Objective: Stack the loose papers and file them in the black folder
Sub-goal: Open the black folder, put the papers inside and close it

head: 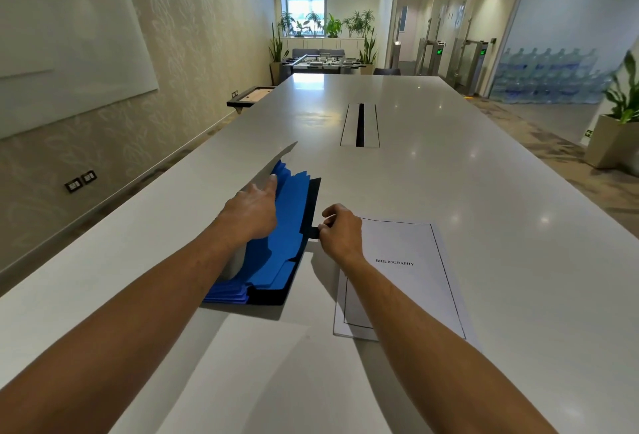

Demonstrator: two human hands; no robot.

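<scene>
The black folder [313,205] lies open on the white table [449,164], its blue divider pockets [283,247] fanned out. My left hand [252,212] presses against a white sheet [273,165] that stands tilted inside the blue pockets. My right hand [340,231] pinches the folder's black side tab at its right edge. A stack of loose papers [408,271] with "BIBLIOGRAPHY" printed on top lies just right of the folder, partly under my right forearm. Another blank white sheet [249,375] lies near me between my arms.
A cable slot [360,125] is set into the table's middle, beyond the folder. A whiteboard hangs on the left wall. Potted plants, a foosball table [320,63] and stacked water bottles [546,77] stand far off.
</scene>
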